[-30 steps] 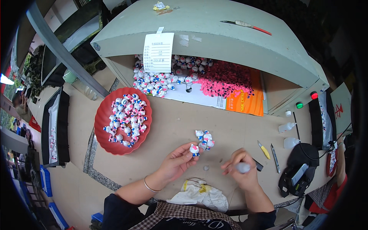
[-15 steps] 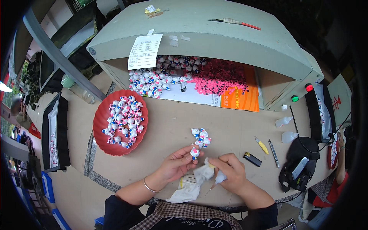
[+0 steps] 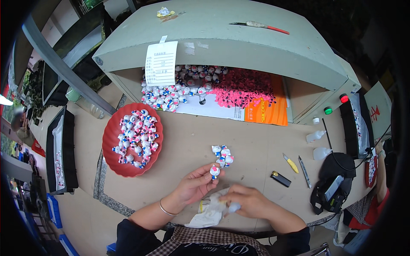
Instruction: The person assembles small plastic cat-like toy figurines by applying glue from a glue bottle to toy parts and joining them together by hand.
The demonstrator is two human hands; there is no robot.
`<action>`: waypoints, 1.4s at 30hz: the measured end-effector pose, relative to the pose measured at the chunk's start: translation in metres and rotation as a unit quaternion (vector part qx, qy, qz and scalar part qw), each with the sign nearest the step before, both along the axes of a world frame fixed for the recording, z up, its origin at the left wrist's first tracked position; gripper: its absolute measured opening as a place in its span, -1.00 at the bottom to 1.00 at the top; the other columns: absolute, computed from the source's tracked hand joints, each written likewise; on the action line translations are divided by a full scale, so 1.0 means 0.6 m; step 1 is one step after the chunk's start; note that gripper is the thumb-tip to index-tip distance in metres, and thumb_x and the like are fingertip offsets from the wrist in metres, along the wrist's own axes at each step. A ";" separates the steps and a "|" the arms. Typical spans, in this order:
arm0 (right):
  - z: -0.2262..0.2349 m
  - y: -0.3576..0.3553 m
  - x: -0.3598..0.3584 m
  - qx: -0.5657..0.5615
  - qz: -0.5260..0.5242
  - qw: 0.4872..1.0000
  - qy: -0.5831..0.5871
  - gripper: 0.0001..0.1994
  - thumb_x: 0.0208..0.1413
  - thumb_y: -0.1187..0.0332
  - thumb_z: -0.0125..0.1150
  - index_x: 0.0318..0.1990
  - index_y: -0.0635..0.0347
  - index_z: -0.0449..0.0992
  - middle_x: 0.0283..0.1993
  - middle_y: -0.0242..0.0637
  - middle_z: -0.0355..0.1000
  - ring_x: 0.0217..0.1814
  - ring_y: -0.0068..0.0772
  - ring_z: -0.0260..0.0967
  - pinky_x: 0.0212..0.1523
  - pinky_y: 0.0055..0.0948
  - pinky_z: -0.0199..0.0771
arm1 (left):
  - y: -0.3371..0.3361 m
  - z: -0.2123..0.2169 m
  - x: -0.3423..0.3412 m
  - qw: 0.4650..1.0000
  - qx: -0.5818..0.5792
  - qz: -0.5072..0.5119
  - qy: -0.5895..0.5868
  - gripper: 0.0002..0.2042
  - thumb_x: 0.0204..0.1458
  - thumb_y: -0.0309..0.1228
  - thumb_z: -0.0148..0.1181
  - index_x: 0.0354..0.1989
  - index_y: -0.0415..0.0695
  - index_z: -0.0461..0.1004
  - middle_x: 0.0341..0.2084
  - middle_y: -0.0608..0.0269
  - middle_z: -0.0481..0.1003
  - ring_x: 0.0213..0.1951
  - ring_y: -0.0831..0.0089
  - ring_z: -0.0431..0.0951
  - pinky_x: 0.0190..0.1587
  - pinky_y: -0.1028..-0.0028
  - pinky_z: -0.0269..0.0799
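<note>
My left hand (image 3: 197, 182) pinches a small white cat figurine (image 3: 215, 171), its pink and blue marks facing up. Just beyond it on the table lies a little cluster of similar figurines (image 3: 223, 155). To the right, my right hand (image 3: 247, 200) is closed and partly smeared by motion. A small whitish squeeze bottle (image 3: 233, 208) sticks out below its fingers. Its fingertips touch a crumpled white cloth (image 3: 209, 213) with a yellow stripe, lying near the table's front edge. The bottle's tip is hidden or blurred.
A red scalloped bowl (image 3: 110, 158) of figurines stands left. A grey shelf box (image 3: 205, 42) at the back covers more figurines and pink pieces. On the right lie a black lighter (image 3: 280, 178), a yellow knife (image 3: 292, 164), a metal knife (image 3: 305, 171), small bottles (image 3: 315, 136) and a black pouch (image 3: 335, 170).
My right hand has moved left and down, bringing the squeeze bottle and the lifted part of the cloth lower. My left hand keeps the figurine in nearly the same place.
</note>
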State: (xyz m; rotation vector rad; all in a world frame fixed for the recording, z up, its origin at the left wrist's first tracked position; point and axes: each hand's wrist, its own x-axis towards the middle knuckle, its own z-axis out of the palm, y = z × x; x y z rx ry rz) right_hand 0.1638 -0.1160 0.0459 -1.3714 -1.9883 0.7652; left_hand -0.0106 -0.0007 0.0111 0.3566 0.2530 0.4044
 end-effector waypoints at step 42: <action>-0.036 0.243 0.200 0.081 -0.247 0.937 -0.232 -0.82 -0.17 0.44 0.13 -0.32 0.17 0.45 -0.34 -0.23 0.32 -0.26 -0.17 0.33 -0.30 -0.30 0.38 | -0.005 -0.005 0.001 0.999 0.009 0.004 0.045 -0.68 0.03 -0.58 -0.12 0.01 -0.21 0.23 -0.15 0.04 0.34 -0.26 0.48 0.43 -0.16 0.56 0.37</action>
